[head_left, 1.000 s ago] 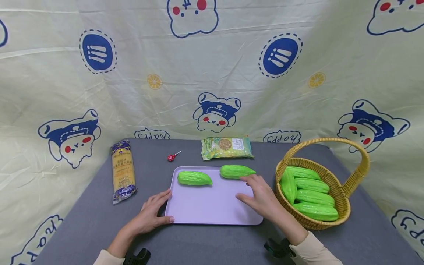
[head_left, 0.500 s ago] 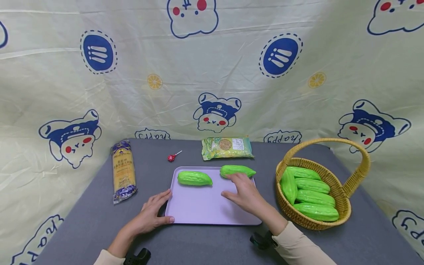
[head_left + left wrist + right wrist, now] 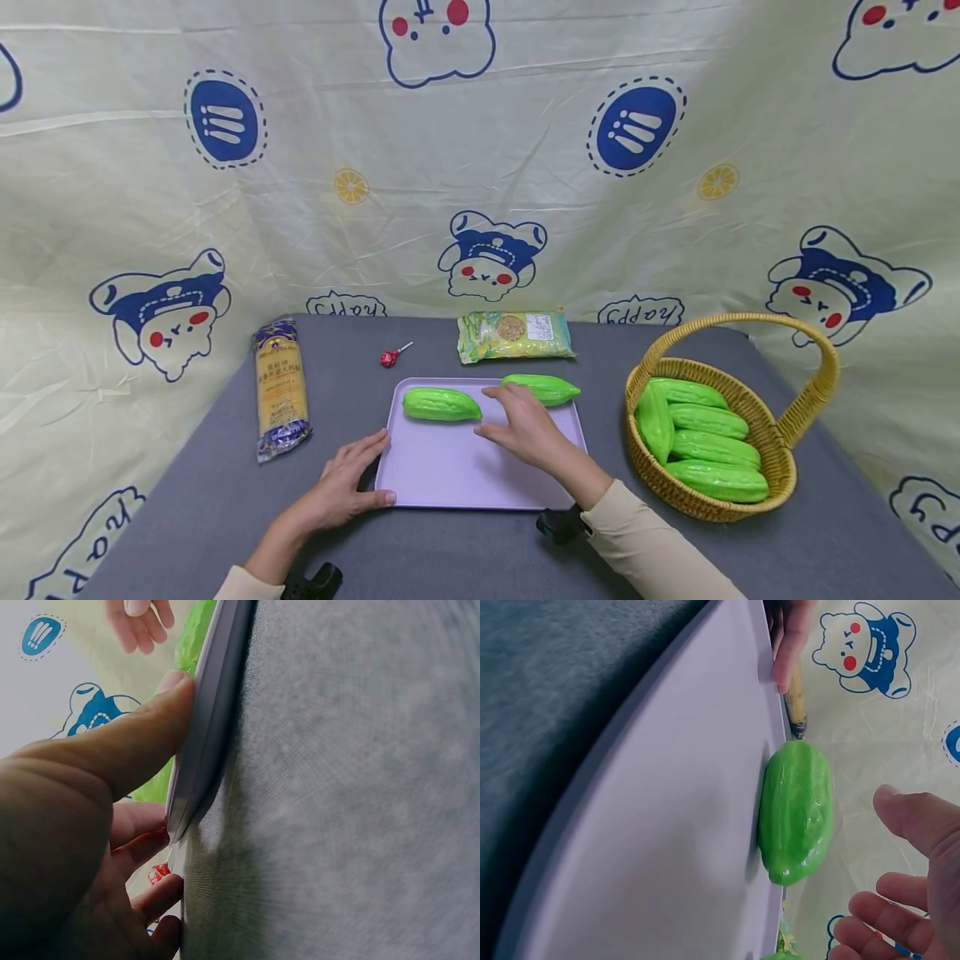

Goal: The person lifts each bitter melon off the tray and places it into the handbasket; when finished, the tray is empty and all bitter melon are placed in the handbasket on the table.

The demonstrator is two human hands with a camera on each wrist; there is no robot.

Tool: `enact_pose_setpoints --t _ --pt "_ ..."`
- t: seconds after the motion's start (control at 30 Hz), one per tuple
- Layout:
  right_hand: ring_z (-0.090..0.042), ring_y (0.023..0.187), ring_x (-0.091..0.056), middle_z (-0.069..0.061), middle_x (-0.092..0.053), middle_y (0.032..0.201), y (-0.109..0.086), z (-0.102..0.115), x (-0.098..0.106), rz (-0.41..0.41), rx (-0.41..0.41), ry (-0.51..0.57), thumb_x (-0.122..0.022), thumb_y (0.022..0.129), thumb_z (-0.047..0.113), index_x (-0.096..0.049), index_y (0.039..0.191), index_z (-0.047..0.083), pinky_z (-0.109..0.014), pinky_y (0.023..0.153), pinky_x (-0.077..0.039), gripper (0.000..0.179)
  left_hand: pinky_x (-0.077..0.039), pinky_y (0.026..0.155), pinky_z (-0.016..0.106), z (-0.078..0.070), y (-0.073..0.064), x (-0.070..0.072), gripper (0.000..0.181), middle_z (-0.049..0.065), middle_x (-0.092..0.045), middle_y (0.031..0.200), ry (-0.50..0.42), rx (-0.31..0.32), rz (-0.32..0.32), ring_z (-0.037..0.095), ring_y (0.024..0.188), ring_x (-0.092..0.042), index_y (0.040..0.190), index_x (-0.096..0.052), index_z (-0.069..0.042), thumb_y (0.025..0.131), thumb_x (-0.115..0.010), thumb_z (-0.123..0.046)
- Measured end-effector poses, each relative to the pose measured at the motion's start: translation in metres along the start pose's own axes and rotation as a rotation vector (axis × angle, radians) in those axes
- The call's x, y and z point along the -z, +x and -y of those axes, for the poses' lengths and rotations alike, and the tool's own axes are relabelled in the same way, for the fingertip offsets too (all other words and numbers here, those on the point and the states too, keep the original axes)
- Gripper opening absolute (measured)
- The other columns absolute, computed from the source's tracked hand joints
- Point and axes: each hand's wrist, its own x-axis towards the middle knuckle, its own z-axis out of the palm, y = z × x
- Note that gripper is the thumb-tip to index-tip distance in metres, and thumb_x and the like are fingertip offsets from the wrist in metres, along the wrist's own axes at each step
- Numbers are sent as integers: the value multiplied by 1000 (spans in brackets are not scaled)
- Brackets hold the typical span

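A lilac tray (image 3: 450, 467) lies on the table with two green bitter melons on it. One bitter melon (image 3: 441, 404) rests at the tray's back left; the other bitter melon (image 3: 546, 389) is at the back right, partly behind my right hand. My left hand (image 3: 350, 479) rests on the tray's left front corner, thumb at the front edge and fingers along the left side; the left wrist view shows the thumb against the tray's wall. Over the tray, my right hand (image 3: 525, 427) holds nothing, its thumb and fingers spread apart just right of the left bitter melon.
To the right stands a wicker basket (image 3: 636, 450) with a tall handle, holding several bitter melons (image 3: 712, 447). A packet of pasta (image 3: 281, 387) lies at the left. Behind the tray are a red lollipop (image 3: 388, 358) and a green-yellow food packet (image 3: 514, 336).
My right hand has moved left across the tray, from the right bitter melon toward the left one. My left hand and the bitter melons have stayed in place.
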Motion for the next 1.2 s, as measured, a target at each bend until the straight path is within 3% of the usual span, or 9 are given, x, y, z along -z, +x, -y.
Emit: enact_pose_setpoints --t 0.3,0.9,1.2 --pt "-33 124 -48 -15 -57 129 15 7 -13 77 -39 30 -74 81 32 -56 128 4 -48 103 -39 57 -18 103 67 0 -1 0 81 10 -29 155 7 6 -6 40 136 -25 144 -38 -9 78 -74 -39" --pt "-32 113 -54 -16 -59 120 38 10 -32 110 -7 -40 -73 80 34 -55 126 1 -45 97 -43 60 -19 102 66 -1 0 -1 81 11 -30 154 7 -4 -11 39 135 -27 144 -38 -7 78 -74 -38" --pt "-35 118 -53 -17 -59 123 46 7 -40 138 -49 -49 -73 80 36 -54 129 3 -48 101 -41 62 -19 103 66 0 0 -1 82 11 -30 154 13 -15 -14 40 135 -27 144 -38 -7 77 -74 -39"
